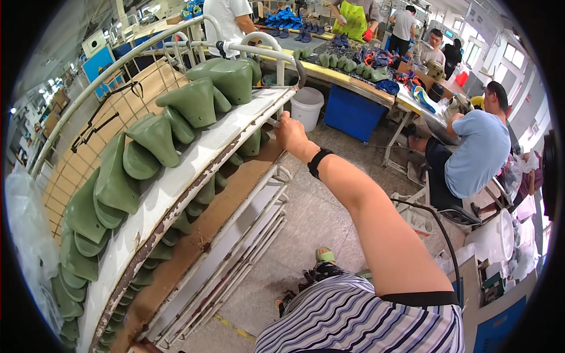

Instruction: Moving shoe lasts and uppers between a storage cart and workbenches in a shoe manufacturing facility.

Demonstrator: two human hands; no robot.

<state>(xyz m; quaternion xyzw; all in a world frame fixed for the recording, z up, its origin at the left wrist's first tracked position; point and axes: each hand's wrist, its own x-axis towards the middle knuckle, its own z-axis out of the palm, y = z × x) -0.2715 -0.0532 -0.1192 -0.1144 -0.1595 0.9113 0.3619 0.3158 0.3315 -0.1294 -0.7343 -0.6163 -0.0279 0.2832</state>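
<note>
In the head view, the right hand point(289, 133) is closed around the edge of the worn white metal rack shelf point(176, 182). Olive-green plastic shoe lasts point(194, 101) are ranged along that shelf. No left hand is seen.

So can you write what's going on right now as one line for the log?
right hand: gripping edge of rack shelf | left hand: not in view | on shelf: row of green shoe forms | nearby: white bucket on floor
</note>
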